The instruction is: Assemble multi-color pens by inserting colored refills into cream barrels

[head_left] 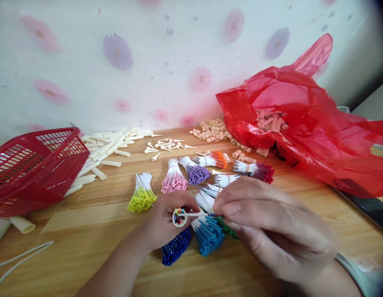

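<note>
My left hand [162,218] is wrapped round a cream tube [179,223], whose round open end faces the camera and shows several coloured tips inside. My right hand [272,227] pinches a thin white stick [196,214] with a dark blue part at the fingertips; its other end lies over the tube's opening. Around and beneath the hands are bundles of white stems: yellow [142,198], pink [174,179], purple [197,172], orange [216,159], dark red [262,171], light blue [208,235], dark blue [176,246] and green [227,227], the last partly hidden by my right hand.
A red basket [39,169] stands at the left beside a pile of cream tubes [107,148]. Small cream pegs [166,145] and slotted pale pieces [213,131] lie near the wall. A red plastic bag [318,132] with pale pieces inside fills the right. A white cord [24,258] lies front left.
</note>
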Motion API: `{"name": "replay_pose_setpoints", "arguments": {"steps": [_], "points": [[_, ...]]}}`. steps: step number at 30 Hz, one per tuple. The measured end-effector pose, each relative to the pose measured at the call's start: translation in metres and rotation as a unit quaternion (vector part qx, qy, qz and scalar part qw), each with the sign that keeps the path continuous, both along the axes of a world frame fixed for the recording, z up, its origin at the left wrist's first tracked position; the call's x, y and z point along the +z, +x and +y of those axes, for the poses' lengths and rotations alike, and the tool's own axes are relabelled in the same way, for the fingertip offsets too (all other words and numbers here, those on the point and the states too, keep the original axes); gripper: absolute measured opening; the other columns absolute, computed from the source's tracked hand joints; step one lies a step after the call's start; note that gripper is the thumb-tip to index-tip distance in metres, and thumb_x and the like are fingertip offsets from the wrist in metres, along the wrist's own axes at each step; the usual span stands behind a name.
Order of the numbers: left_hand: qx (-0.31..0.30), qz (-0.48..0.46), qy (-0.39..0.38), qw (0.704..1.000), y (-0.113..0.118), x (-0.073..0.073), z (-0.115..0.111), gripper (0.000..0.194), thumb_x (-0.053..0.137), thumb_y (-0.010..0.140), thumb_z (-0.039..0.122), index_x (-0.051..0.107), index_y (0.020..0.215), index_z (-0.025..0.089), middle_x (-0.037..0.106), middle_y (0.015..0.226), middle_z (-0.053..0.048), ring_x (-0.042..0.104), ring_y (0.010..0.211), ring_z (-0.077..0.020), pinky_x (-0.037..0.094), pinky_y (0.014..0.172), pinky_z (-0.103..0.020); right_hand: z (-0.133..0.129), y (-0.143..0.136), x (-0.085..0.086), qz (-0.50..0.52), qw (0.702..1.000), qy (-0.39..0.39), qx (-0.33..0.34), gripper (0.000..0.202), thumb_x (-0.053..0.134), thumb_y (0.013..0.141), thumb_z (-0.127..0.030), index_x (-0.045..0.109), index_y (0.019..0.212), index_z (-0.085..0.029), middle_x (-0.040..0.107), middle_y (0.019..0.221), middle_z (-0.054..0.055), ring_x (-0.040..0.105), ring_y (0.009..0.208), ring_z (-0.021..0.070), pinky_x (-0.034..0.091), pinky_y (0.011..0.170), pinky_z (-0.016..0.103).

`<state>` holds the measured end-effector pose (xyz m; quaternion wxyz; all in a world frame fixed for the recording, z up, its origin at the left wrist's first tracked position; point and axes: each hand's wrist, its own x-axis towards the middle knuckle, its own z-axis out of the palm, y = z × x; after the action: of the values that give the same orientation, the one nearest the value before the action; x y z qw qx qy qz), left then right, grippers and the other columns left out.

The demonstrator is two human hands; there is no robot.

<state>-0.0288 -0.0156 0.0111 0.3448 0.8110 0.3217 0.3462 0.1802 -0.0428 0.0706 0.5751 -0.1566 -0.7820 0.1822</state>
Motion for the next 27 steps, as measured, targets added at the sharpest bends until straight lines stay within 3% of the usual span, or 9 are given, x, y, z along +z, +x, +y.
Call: {"name": "replay_pose_setpoints", "arguments": {"steps": [7, 13, 22, 27], "points": [[0.035, 0.011, -0.01, 0.999, 0.007, 0.009, -0.001, 0.019, 0.054, 0.083, 0.024, 0.056, 0.065, 0.019, 0.057, 0.063, 0.001, 0.054, 0.061, -0.0132, 0.041, 0.057, -0.024, -0.002, -0.004, 0.002, -0.091, 0.996, 0.025, -0.007, 0.023, 0.049, 0.09, -0.012, 0.066, 0.105, -0.016, 0.071, 0.093, 0.01, 0.069, 0.087, 0.0174, 0.06, 0.078, 0.03], [0.042, 0.019, 0.01, 0.999, 0.006, 0.007, 0.0, 0.019, 0.052, 0.083, 0.025, 0.058, 0.065, 0.022, 0.058, 0.062, -0.001, 0.054, 0.061, -0.0164, 0.04, 0.055, -0.029, -0.006, -0.01, 0.0, -0.107, 0.993, 0.041, -0.01, 0.02, 0.048, 0.091, -0.012, 0.066, 0.101, -0.011, 0.072, 0.091, 0.011, 0.068, 0.085, 0.0151, 0.06, 0.08, 0.026], [0.067, 0.056, 0.007, 0.996, 0.0, -0.002, 0.0, 0.011, 0.054, 0.08, 0.015, 0.063, 0.078, 0.021, 0.06, 0.076, 0.0, 0.056, 0.07, -0.0156, 0.043, 0.062, -0.028, 0.001, -0.019, -0.011, -0.082, 0.996, 0.038, -0.025, 0.02, 0.052, 0.086, -0.006, 0.066, 0.101, -0.006, 0.071, 0.089, 0.014, 0.067, 0.086, 0.0168, 0.059, 0.076, 0.027], [0.081, 0.091, 0.016, 0.992, -0.002, -0.001, 0.0, 0.019, 0.053, 0.076, 0.006, 0.061, 0.085, 0.021, 0.061, 0.083, 0.0, 0.058, 0.078, -0.015, 0.044, 0.069, -0.026, 0.002, -0.014, -0.008, -0.099, 0.994, 0.031, -0.032, 0.027, 0.053, 0.083, -0.002, 0.065, 0.106, -0.008, 0.072, 0.088, 0.013, 0.068, 0.085, 0.0179, 0.059, 0.077, 0.029]]}}
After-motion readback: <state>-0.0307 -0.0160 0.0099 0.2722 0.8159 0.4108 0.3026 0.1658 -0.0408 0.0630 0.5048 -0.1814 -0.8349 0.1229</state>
